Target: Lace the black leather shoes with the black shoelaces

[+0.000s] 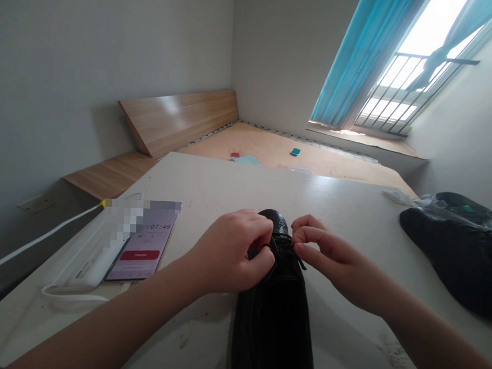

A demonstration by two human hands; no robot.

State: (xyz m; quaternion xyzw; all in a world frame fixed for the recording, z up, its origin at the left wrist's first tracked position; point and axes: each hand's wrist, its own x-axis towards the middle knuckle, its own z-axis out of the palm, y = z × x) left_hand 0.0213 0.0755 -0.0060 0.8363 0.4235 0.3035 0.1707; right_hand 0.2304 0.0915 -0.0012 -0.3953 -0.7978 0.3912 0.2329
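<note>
A black leather shoe (273,316) lies on the white table in front of me, its toe pointing away and its opening towards me. My left hand (243,249) is closed at the shoe's left side, thumb and fingers pinching a black shoelace (272,259). On the other side, my right hand (320,247) has its fingertips together at the lacing's right edge. A short dark lace end hangs just below those fingertips. Whether the right fingers grip the lace or the shoe's edge is partly hidden.
A lit phone (145,245) lies on the table (205,188) at the left, beside a white power strip (100,254) with a cable. To the right are another black shoe (450,253) and clear plastic wrapping (398,196). Beyond the table stands a wooden bed (268,139) with small items on it.
</note>
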